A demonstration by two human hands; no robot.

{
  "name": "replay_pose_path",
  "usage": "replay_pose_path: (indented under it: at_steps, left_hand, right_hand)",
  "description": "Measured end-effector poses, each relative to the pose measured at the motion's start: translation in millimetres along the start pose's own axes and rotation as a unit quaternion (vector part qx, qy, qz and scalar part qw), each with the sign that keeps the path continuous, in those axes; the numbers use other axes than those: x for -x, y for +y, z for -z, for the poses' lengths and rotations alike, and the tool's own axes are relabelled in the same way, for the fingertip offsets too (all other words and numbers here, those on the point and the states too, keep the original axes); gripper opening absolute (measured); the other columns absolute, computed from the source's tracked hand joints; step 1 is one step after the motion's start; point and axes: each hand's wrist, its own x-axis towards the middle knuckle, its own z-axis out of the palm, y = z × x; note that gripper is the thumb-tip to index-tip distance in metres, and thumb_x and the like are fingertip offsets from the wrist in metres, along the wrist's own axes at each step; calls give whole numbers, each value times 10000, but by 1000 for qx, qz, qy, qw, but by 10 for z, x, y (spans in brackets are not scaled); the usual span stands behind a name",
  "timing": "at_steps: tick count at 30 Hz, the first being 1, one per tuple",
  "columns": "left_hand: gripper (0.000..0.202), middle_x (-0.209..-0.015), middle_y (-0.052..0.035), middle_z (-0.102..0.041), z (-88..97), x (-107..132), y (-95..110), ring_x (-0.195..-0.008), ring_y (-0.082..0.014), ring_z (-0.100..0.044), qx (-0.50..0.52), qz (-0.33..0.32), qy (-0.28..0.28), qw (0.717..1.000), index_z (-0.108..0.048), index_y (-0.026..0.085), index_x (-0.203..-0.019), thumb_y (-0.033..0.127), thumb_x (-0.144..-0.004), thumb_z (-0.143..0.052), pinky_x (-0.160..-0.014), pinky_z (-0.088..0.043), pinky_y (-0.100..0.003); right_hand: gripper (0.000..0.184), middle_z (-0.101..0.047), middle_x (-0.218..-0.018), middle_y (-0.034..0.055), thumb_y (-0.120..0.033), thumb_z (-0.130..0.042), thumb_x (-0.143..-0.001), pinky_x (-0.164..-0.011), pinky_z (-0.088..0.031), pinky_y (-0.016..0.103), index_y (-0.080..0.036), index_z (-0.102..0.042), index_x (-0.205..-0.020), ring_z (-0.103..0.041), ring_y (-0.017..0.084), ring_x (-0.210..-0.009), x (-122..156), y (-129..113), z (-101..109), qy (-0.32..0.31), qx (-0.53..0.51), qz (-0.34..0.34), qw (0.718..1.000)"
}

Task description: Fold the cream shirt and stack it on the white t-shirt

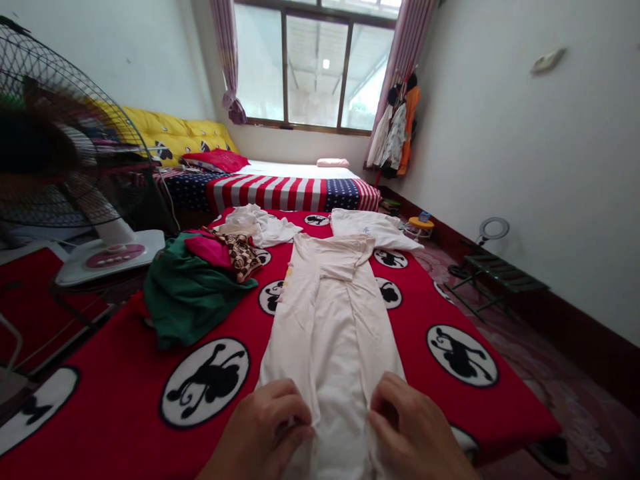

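A long cream-white garment (337, 327) lies lengthwise on the red cloth, both its sides turned inward. At its far end a short sleeve-like part lies across it, and small coloured marks show along its left edge. My left hand (273, 423) pinches the left folded edge near the close end. On the right folded edge, my right hand (407, 423) has its fingers curled and closed on the fabric. The garment's closest end runs down between my hands and out of the picture.
Green, pink and brown patterned clothes (200, 287) are heaped at left. A crumpled white garment (257, 223) and a flat white one (373, 227) lie beyond. The red cloth (430, 413) has monkey prints. A fan (115, 247) stands left, a green folding stool (495, 280) right.
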Motion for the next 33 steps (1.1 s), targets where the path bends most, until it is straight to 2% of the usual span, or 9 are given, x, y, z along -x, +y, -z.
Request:
replay_pose_path:
  at_steps: [5,8,10,13,17,21,24,28,33]
  left_hand:
    - [82,-807,16,-608,60,-61,171,-678,-88,-566,35,-13,-31,999,-637,208,-741,133,-773,-625,-605,-404,-164]
    - [110,-807,16,-627,-43,-78,131,-713,-106,-585,-15,11,-58,998,-662,222,-741,116,-746,-634,-620,-414,-165]
    - [134,-859,4,-650,-60,-22,78,-778,-130,-608,-30,-5,-89,996,-688,241,-800,130,-737,-649,-667,-441,-169]
    - [169,-952,-4,-669,102,143,-30,-861,-136,-623,6,-30,-127,991,-691,283,-944,204,-817,-614,-762,-468,-173]
    - [225,-1016,-23,-675,434,339,-308,-962,-153,-620,-20,-26,-46,998,-683,287,-990,208,-893,-496,-866,-476,-208]
    - [393,-1332,-28,-546,501,468,-625,-1247,-235,-476,-132,-35,34,990,-654,337,-1130,142,-828,-495,-1035,-416,-364]
    - [476,-1457,14,-422,431,518,-730,-1353,-260,-351,-177,-52,39,982,-612,384,-1199,125,-816,-497,-1060,-390,-430]
    - [545,-1508,18,-340,363,457,-685,-1400,-271,-259,-190,-74,45,978,-586,378,-1236,72,-801,-467,-1071,-366,-477]
    - [412,-1501,61,-349,298,274,-598,-1408,-281,-242,-191,-114,-1,975,-721,412,-975,97,-807,-515,-1063,-370,-483]
  right_hand:
    - [100,-550,-729,-26,-194,-494,-805,-594,-349,233,-204,-518,-709,-515,111,-642,-15,-13,59,0,-49,30,998]
    - [95,-556,-751,-17,-154,-504,-785,-596,-365,231,-198,-546,-711,-523,113,-649,-14,-28,-12,-12,-40,34,999]
    - [106,-581,-811,-8,-144,-506,-796,-619,-394,224,-204,-586,-763,-547,113,-676,29,-14,-20,-38,-47,57,997]
    - [138,-622,-856,-1,-180,-493,-856,-670,-448,211,-231,-621,-857,-595,117,-742,155,125,81,-70,-79,98,990]
    - [311,-643,-1111,49,-142,-434,-859,-860,-498,283,-293,-658,-1014,-616,179,-1019,335,574,214,37,3,142,989]
    - [499,-498,-1384,33,-191,-548,-787,-939,-508,362,-378,-572,-1249,-536,245,-1203,436,952,116,72,116,182,974]
    - [567,-419,-1453,22,-220,-578,-769,-1012,-455,434,-381,-526,-1310,-468,281,-1275,431,972,-41,97,135,195,967]
    - [481,-366,-1489,9,-207,-499,-817,-1054,-387,492,-383,-580,-1257,-392,288,-1332,356,856,-194,162,87,199,963]
    - [333,-509,-1388,-1,-305,-483,-886,-1019,-422,450,-435,-635,-1152,-458,254,-1289,306,911,-272,195,37,268,943]
